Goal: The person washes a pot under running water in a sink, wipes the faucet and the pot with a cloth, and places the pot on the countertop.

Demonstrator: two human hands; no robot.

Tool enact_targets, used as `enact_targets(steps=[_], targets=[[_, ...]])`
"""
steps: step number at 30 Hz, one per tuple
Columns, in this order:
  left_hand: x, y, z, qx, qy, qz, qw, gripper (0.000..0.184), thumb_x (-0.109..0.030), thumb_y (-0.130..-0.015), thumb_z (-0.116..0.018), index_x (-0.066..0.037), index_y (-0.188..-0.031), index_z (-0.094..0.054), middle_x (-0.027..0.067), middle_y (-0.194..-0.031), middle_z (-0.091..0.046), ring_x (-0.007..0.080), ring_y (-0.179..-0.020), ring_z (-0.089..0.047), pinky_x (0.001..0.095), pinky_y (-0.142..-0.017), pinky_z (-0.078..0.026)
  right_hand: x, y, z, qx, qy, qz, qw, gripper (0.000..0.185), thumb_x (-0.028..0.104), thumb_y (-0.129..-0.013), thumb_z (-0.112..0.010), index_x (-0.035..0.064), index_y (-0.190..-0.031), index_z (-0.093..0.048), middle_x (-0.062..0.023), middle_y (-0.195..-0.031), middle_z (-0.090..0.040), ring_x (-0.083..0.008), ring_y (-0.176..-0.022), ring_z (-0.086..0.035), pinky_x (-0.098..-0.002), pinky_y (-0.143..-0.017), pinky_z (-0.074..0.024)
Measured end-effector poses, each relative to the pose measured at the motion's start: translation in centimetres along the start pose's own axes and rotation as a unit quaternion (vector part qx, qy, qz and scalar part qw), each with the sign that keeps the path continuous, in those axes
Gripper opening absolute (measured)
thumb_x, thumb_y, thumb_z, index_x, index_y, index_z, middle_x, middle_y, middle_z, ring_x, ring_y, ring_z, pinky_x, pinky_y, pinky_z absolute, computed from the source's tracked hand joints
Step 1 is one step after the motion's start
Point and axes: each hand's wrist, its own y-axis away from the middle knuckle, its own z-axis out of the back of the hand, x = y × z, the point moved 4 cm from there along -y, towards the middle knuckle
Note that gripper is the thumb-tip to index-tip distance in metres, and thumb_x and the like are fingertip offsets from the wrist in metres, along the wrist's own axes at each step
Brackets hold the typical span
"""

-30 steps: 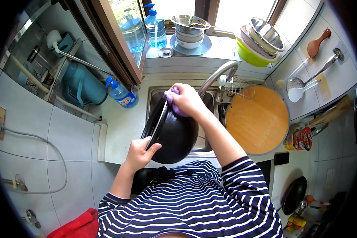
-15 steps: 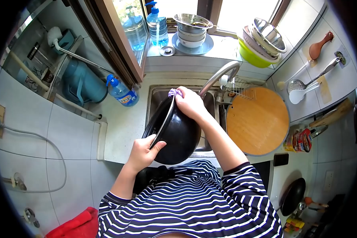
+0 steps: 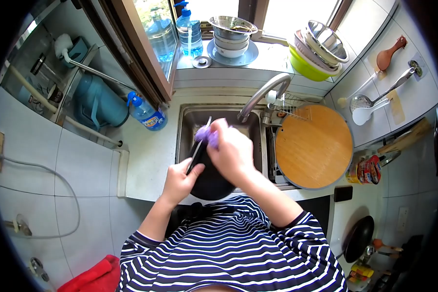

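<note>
A black, round-bottomed pot (image 3: pixel 211 182) is tilted on its side over the near part of the steel sink (image 3: pixel 184 127), its thin pale rim facing left. My left hand (image 3: pixel 176 182) grips the rim at the near left, with the thumb on the outside. My right hand (image 3: pixel 232 152) is closed around a crumpled purple scrubbing cloth (image 3: pixel 207 135), pressed over the rim at the pot's far end. Motion blurs the right fingers a little. The pot's inside is mostly hidden from here.
A curved faucet (image 3: pixel 265 92) arches over the sink's back right. Right of the sink lies a round wooden cutting board (image 3: pixel 314 146); on the left stands a blue pump bottle (image 3: pixel 148 113). Stacked bowls (image 3: pixel 231 44) and a green basin (image 3: pixel 309 68) sit on the sill.
My right hand has moved nearer and slightly right with the purple cloth. The pot has turned, showing less of its inside and a steeper rim. My left hand keeps its grip.
</note>
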Motion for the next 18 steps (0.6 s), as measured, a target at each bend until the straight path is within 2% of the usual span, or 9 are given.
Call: enact_targets(steps=[2,3,4,7,8,12,15,17,18], targets=[[2.6,-0.3,0.0,-0.018,0.015,0.052,0.998,0.018,-0.014,-0.084,-0.061,0.003,-0.090,-0.062,0.0174,-0.067,-0.062,0.0131,-0.057,-0.054,0.0301,-0.055,-0.045,1.9,1.9,-0.8,-0.018,-0.018,0.094,0.995,0.022,0.013,-0.071,-0.061,0.0053,-0.089,-0.052,-0.0123,-0.082,-0.061,-0.0277,-0.082,-0.062,-0.0389,-0.069,-0.0471],[2.7,-0.4,0.1,-0.053,0.008,0.020,0.998,0.017,-0.012,-0.083,-0.061,0.002,-0.093,-0.063,0.0174,-0.070,-0.064,0.0153,-0.060,-0.059,0.0304,-0.057,-0.046,2.5,2.9,-1.0,-0.055,-0.026,0.159,0.985,0.021,0.013,-0.071,-0.060,0.0049,-0.089,-0.054,-0.0118,-0.087,-0.061,-0.0259,-0.089,-0.061,-0.0371,-0.074,-0.0462],[2.6,-0.3,0.1,-0.059,0.005,-0.006,0.998,0.018,-0.013,-0.083,-0.062,0.002,-0.094,-0.063,0.0176,-0.071,-0.064,0.0163,-0.062,-0.061,0.0305,-0.058,-0.046,2.4,3.5,-1.1,-0.037,-0.057,0.129,0.989,0.031,0.006,-0.066,-0.064,0.0076,-0.096,-0.057,-0.0100,-0.098,-0.062,-0.0253,-0.101,-0.058,-0.0384,-0.085,-0.0447],[1.3,0.0,0.5,-0.069,-0.006,-0.037,0.997,0.018,-0.014,-0.084,-0.063,0.002,-0.092,-0.063,0.0177,-0.072,-0.064,0.0194,-0.062,-0.064,0.0314,-0.057,-0.047,1.8,3.7,-1.3,-0.048,-0.057,0.155,0.985,0.029,0.011,-0.068,-0.064,0.0071,-0.096,-0.056,-0.0088,-0.099,-0.061,-0.0243,-0.102,-0.057,-0.0357,-0.084,-0.0431],[0.9,0.0,0.5,-0.071,-0.009,-0.043,0.997,0.017,-0.014,-0.084,-0.063,0.002,-0.091,-0.063,0.0177,-0.071,-0.064,0.0205,-0.062,-0.064,0.0317,-0.056,-0.047,1.4,3.4,-1.7,-0.059,-0.074,0.147,0.985,0.031,0.009,-0.067,-0.065,0.0082,-0.096,-0.056,-0.0078,-0.099,-0.061,-0.0243,-0.102,-0.057,-0.0360,-0.084,-0.0431],[0.6,0.1,1.1,-0.050,-0.042,-0.019,0.998,0.019,-0.017,-0.084,-0.063,0.002,-0.085,-0.062,0.0182,-0.067,-0.061,0.0259,-0.056,-0.061,0.0321,-0.053,-0.045,1.1,0.4,-1.7,-0.095,-0.096,0.091,0.987,0.022,0.008,-0.068,-0.063,0.0094,-0.087,-0.052,-0.0078,-0.078,-0.058,-0.0277,-0.074,-0.059,-0.0370,-0.067,-0.0470],[0.4,0.6,1.2,-0.052,-0.038,-0.025,0.998,0.020,-0.017,-0.085,-0.063,0.002,-0.081,-0.061,0.0184,-0.064,-0.059,0.0284,-0.053,-0.059,0.0320,-0.050,-0.044,-0.1,-1.9,-3.0,-0.013,-0.092,0.020,0.996,0.023,0.011,-0.070,-0.063,0.0106,-0.090,-0.052,-0.0100,-0.077,-0.059,-0.0294,-0.076,-0.060,-0.0377,-0.066,-0.0480],[-0.1,1.3,1.5,-0.042,-0.064,-0.031,0.997,0.021,-0.018,-0.085,-0.064,0.002,-0.080,-0.060,0.0185,-0.062,-0.059,0.0282,-0.052,-0.058,0.0319,-0.050,-0.044,-1.6,-4.2,-3.1,0.092,-0.091,-0.086,0.988,0.026,0.018,-0.072,-0.063,0.0088,-0.094,-0.054,-0.0154,-0.085,-0.063,-0.0349,-0.085,-0.060,-0.0404,-0.073,-0.0484],[-0.4,1.7,1.6,-0.049,-0.070,-0.055,0.995,0.023,-0.018,-0.085,-0.064,0.002,-0.075,-0.058,0.0147,-0.056,-0.054,0.0220,-0.045,-0.052,0.0310,-0.046,-0.040,-2.9,-5.2,-3.5,0.107,-0.109,-0.087,0.985,0.027,0.018,-0.071,-0.064,0.0072,-0.094,-0.056,-0.0168,-0.086,-0.063,-0.0349,-0.085,-0.061,-0.0394,-0.075,-0.0480]])
